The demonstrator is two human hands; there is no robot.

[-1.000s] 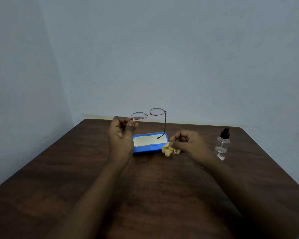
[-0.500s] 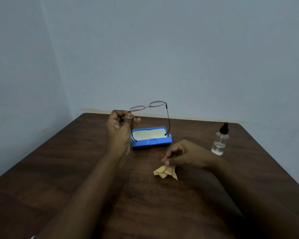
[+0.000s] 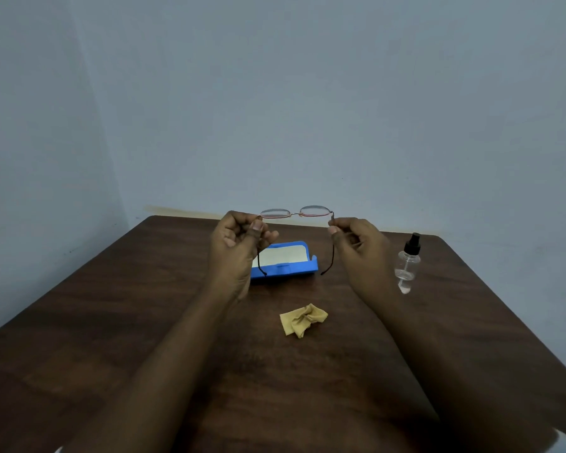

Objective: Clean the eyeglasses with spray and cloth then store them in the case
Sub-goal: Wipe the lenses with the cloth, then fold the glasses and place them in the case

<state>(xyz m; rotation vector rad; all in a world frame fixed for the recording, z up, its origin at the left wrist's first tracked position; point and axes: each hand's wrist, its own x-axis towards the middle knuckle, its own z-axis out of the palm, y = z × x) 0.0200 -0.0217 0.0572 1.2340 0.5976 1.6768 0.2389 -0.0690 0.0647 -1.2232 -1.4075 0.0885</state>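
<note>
Right hand (image 3: 360,246) now joins left hand (image 3: 236,246) on eyeglasses (image 3: 294,213), cloth (image 3: 303,320) released

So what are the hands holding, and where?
The glasses. The left hand pinches one side arm near its hinge, and the right hand pinches the other near its hinge. Nothing else is held.

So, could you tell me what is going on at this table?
A person holds the eyeglasses up over the table, the left hand and the right hand each pinching one temple near the hinge. The crumpled yellow cloth lies in neither hand. The blue case sits open behind it, and the spray bottle stands untouched at the right.
</note>
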